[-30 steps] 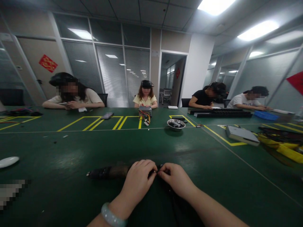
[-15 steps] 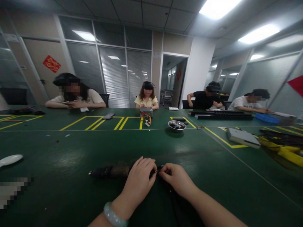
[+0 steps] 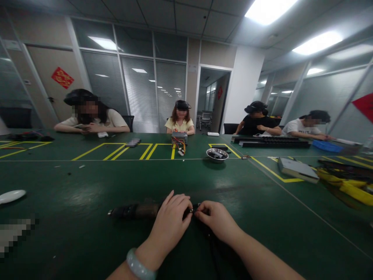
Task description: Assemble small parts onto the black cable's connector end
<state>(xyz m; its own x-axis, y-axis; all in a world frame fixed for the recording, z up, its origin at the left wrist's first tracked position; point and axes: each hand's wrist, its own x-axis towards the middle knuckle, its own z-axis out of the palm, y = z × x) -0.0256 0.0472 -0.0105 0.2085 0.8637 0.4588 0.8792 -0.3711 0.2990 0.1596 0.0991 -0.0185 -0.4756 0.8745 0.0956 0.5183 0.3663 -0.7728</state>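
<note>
A long dark object with a brownish middle lies across the green table just in front of me. My left hand, with a pale green bangle on the wrist, rests on its right end with fingers curled over it. Fingertip to fingertip with it, my right hand pinches a small shiny part at that same end. Dark strands run from there down toward me and are partly hidden by my arms.
A metal bowl holds dark parts at mid-table. A white dish lies far left. A grey flat box and yellow tools sit to the right. Several other people sit along the far side, one behind a box with coloured wires.
My hands have stayed on the dark object almost without moving. The person in black at the far right has sat up and raised a hand. The view shifted slightly.
</note>
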